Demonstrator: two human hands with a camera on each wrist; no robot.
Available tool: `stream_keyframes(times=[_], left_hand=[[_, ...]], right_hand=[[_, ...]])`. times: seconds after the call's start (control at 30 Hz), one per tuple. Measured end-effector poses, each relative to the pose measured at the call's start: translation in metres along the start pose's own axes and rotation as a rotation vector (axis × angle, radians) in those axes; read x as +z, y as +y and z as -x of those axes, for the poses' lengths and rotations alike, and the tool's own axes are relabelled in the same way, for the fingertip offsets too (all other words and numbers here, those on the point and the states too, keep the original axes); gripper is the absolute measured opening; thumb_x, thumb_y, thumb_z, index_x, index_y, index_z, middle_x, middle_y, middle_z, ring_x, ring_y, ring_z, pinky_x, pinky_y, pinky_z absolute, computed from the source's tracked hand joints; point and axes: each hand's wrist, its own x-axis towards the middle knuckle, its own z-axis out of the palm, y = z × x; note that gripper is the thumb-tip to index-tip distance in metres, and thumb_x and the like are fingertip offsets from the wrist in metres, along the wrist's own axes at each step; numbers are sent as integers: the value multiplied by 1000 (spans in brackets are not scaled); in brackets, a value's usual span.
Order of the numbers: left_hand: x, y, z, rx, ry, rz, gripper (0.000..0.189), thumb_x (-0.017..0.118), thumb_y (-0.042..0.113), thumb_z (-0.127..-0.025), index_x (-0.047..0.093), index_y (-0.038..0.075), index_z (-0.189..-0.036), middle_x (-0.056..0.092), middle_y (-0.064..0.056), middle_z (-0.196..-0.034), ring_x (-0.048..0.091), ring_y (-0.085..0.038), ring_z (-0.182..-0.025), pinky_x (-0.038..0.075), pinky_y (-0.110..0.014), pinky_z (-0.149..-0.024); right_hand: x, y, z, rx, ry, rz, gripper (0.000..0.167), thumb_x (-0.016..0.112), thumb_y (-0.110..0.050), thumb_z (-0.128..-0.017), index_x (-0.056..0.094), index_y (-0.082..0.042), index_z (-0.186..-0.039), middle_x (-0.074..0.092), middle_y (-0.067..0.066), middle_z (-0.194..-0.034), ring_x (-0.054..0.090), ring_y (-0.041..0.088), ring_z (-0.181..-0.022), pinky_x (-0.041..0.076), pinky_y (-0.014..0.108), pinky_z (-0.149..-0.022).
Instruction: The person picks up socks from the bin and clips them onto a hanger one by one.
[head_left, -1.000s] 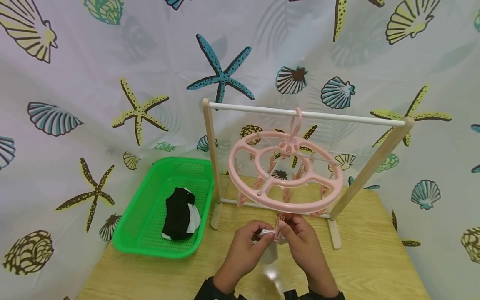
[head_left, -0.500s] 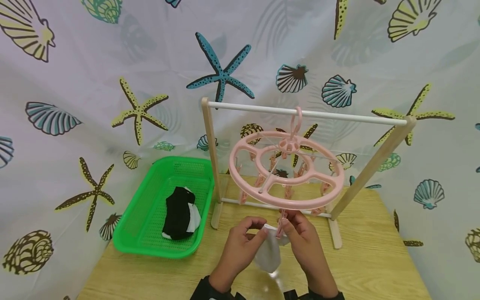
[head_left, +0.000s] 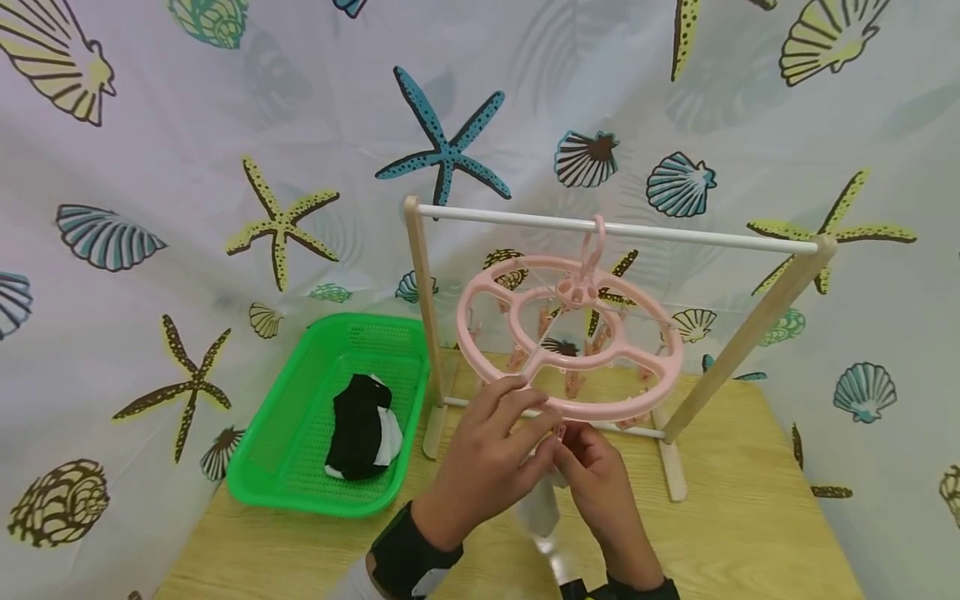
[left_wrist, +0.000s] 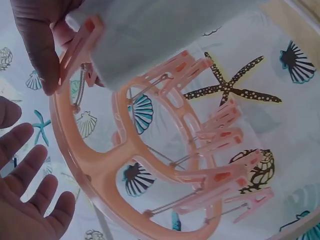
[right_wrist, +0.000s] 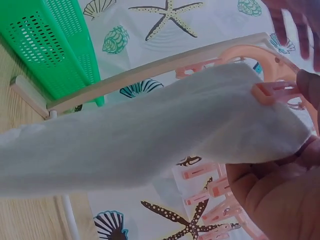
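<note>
Left hand (head_left: 483, 458): fingers spread, gripping nothing, just beside the near rim of the ring hanger (head_left: 600, 411);
Right hand (head_left: 606, 487): thumb and fingers pinching a pink peg (right_wrist: 264, 95) and the cloth's edge;
White cloth (right_wrist: 125, 140): hanging below the near rim, apparently caught in the peg; long, sock-like, matte;
Handling: probably light, soft, limp, hardly fragile; best held by the top edge, beside the peg;
Ring: smooth, pink, plastic-looking; hooked over a white rod (head_left: 697, 238);
Basket (head_left: 300, 505): left; green, perforated; holds black-and-white cloth (head_left: 356, 429)
</note>
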Motion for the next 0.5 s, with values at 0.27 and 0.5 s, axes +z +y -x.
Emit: stream_keyframes(times=[0.27,0.5], left_hand=[[4,11,-16,-53,-154,-49,28,71,21,-92,73,18,-119,61,-4,-133,43,-29,-134,31,-42,-113],[6,14,-12,-216,-154,-8,25,72,20,-92,74,14,-116,67,-6,-120,53,-28,-121,37,-41,-108]], right_hand=[[10,5,-1,-81,39,45,21,59,12,-91,65,8,-110,65,0,-93,62,12,-78,52,26,-63],[18,3,-1,-66,66,93,26,61,9,-91,65,4,-117,69,8,-103,65,12,-91,54,27,-74]])
